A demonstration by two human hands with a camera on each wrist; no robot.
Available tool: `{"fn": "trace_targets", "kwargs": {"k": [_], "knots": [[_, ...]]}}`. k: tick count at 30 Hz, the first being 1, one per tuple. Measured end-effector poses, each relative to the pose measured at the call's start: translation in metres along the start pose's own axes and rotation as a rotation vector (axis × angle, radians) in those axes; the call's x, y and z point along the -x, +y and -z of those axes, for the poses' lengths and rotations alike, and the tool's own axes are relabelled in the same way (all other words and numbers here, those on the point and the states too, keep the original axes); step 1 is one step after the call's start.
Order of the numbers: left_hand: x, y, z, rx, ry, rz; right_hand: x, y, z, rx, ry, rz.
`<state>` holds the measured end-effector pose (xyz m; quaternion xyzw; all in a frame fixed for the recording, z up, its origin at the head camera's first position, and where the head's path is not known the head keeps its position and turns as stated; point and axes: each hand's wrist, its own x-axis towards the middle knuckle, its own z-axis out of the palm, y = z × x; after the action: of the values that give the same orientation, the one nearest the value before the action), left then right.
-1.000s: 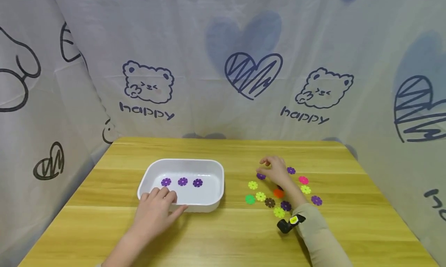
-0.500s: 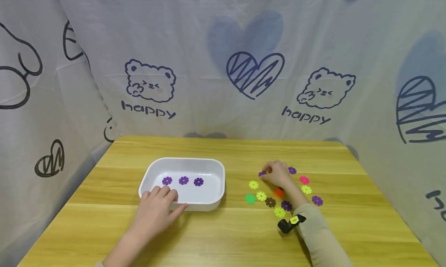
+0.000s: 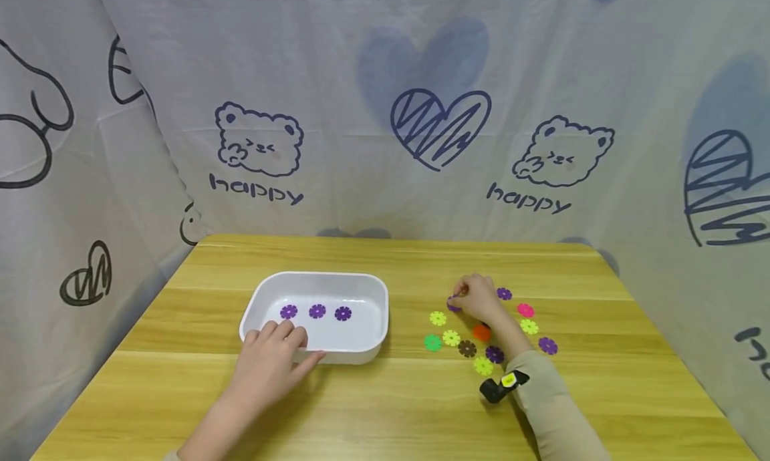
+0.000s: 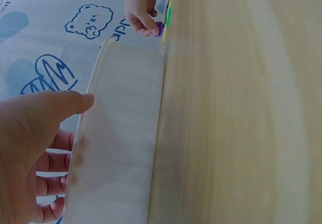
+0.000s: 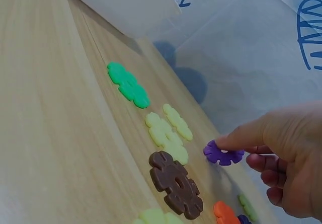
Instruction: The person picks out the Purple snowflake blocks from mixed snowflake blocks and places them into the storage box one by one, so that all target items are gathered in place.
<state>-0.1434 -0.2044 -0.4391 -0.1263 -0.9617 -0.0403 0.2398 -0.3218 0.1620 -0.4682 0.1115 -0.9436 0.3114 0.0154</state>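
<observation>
My left hand (image 3: pixel 271 357) holds the near rim of a white plastic tray (image 3: pixel 381 314). In the left wrist view its thumb (image 4: pixel 75 103) lies on the rim's outer side and the fingers reach over inside. Three purple snowflake discs lie in a row in the tray; the middle disc (image 3: pixel 317 311) is fully visible. To the tray's right, my right hand (image 3: pixel 479 297) pinches another purple snowflake disc (image 5: pixel 224 153) between thumb and fingers. That disc appears tilted and lifted off the table in the right wrist view.
Around the right forearm lie several loose discs: green (image 3: pixel 432 343), brown (image 3: pixel 466 349), orange (image 3: pixel 481 333), pink (image 3: pixel 526 311), yellow (image 3: pixel 483 365) and purple (image 3: pixel 548 345). A patterned white curtain (image 3: pixel 349 180) hangs behind the wooden table (image 3: pixel 385 421).
My right hand has come down to the purple disc at the back of the scatter, and its thumb and fingers have closed on it. The left hand stays on the tray.
</observation>
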Motion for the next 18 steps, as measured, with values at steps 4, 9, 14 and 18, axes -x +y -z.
{"fn": "trace_targets", "kwargs": {"k": [4, 9, 14, 18], "knots": [[0.0, 0.0, 0.001, -0.003, -0.011, 0.005, -0.001, -0.001, 0.001, -0.058, -0.009, -0.001], [0.0, 0.0, 0.001, -0.006, -0.002, -0.002, -0.001, -0.003, 0.002, -0.11, -0.053, 0.029], [0.0, -0.001, 0.0, -0.008, 0.01, -0.01, 0.001, -0.011, 0.003, -0.136, -0.099, 0.044], [0.0, -0.002, -0.002, -0.006, 0.014, -0.008, 0.005, -0.024, 0.005, -0.14, -0.098, 0.074]]}}
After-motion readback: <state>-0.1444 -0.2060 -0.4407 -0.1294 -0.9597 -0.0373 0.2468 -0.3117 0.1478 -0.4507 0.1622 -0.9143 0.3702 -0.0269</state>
